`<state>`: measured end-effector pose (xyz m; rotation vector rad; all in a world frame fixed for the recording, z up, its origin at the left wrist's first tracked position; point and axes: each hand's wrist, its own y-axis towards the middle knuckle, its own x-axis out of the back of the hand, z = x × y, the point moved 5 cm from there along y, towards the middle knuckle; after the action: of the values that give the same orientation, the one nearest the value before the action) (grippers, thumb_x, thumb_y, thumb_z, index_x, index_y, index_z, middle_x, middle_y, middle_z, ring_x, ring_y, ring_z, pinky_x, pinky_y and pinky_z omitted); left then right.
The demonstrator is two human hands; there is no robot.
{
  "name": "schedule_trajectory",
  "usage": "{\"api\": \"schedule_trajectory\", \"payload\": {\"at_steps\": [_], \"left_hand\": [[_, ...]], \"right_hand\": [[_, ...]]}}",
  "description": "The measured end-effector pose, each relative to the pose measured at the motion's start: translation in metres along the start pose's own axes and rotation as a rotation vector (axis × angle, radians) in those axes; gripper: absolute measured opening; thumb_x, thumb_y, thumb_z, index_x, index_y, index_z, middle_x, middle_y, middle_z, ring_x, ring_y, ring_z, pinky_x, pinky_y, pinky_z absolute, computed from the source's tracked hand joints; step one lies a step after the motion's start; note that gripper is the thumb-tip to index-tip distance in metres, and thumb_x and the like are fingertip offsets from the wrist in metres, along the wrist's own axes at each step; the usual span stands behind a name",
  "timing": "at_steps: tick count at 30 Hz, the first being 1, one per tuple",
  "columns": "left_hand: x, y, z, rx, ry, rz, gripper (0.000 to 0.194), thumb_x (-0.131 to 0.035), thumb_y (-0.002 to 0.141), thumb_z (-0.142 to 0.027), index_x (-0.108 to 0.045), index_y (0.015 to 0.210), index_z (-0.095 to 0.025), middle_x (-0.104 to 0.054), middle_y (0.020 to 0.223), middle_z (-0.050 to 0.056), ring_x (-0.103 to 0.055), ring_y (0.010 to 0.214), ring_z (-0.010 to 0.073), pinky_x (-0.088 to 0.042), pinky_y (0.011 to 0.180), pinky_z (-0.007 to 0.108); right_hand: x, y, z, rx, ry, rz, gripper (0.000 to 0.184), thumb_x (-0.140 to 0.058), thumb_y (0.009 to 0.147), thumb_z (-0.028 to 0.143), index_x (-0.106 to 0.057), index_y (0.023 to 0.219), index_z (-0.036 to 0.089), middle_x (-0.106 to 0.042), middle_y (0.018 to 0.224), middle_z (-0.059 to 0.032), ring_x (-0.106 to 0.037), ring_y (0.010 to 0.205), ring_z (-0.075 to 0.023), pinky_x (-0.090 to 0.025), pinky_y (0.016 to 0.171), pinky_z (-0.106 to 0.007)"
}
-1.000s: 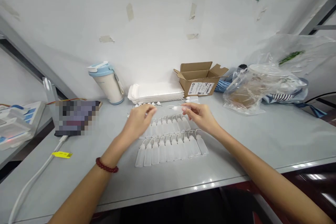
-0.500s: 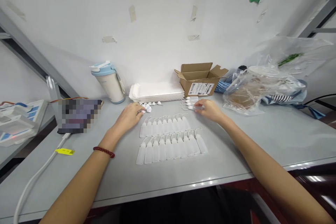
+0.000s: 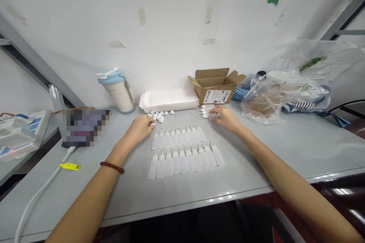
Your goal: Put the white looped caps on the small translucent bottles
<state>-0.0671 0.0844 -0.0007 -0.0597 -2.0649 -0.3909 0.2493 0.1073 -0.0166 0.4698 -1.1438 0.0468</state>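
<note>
L hand at white conical plastic caps, R hand at slim translucent plastic bottles — prob split for reach; can't tell if either grips.

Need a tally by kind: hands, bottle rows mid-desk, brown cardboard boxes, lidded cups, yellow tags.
Hands: 2 (left hand, right hand)
Bottle rows: 2 (front row, back row)
Brown cardboard box: 1
Lidded cup: 1
Yellow tag: 1
Total: 7
</note>
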Motion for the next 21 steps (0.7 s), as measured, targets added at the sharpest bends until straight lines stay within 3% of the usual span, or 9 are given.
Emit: {"api": "schedule_trajectory", "payload": {"at_steps": [5, 10, 15, 21], "left_hand": [[0.007, -0.002, -0.011, 0.021, -0.004, -0.013, 0.017, -0.056, 0.068, -0.030, -0.069, 0.069, -0.019, -0.071, 0.076, 0.008, -0.065, 0.075, 0.0254, -0.046, 0.071, 0.033], [0.010, -0.007, -0.025, 0.110, -0.215, -0.042, 0.021, -0.061, 0.067, -0.037, -0.066, 0.074, -0.017, -0.072, 0.074, 0.006, -0.067, 0.071, 0.0231, -0.050, 0.067, 0.031], [0.002, -0.012, -0.035, 0.181, -0.459, -0.015, 0.026, -0.064, 0.067, -0.036, -0.060, 0.081, -0.015, -0.069, 0.080, 0.007, -0.068, 0.065, 0.0212, -0.050, 0.055, 0.029], [-0.005, -0.012, -0.046, 0.116, -0.550, -0.008, 0.027, -0.069, 0.065, -0.033, -0.062, 0.083, -0.015, -0.068, 0.083, 0.007, -0.065, 0.080, 0.0211, -0.051, 0.065, 0.030]], "right_hand": [[0.020, -0.010, 0.035, 0.061, 0.085, -0.022, 0.012, -0.055, 0.078, 0.020, -0.065, 0.081, 0.014, -0.066, 0.083, -0.0094, -0.058, 0.079, -0.0203, -0.041, 0.070, -0.029], [0.014, -0.026, 0.074, 0.033, 0.160, 0.270, 0.014, -0.053, 0.074, 0.021, -0.058, 0.061, 0.017, -0.062, 0.061, -0.0032, -0.052, 0.056, -0.0140, -0.035, 0.054, -0.025], [-0.001, -0.027, 0.071, -0.054, 0.019, 0.338, 0.017, -0.054, 0.069, 0.023, -0.051, 0.053, 0.018, -0.059, 0.055, -0.0035, -0.047, 0.052, -0.0139, -0.026, 0.049, -0.026], [-0.004, -0.022, 0.057, -0.110, 0.005, 0.337, 0.022, -0.052, 0.070, 0.025, -0.045, 0.051, 0.019, -0.052, 0.051, -0.0015, -0.043, 0.049, -0.0124, -0.023, 0.048, -0.026]]}}
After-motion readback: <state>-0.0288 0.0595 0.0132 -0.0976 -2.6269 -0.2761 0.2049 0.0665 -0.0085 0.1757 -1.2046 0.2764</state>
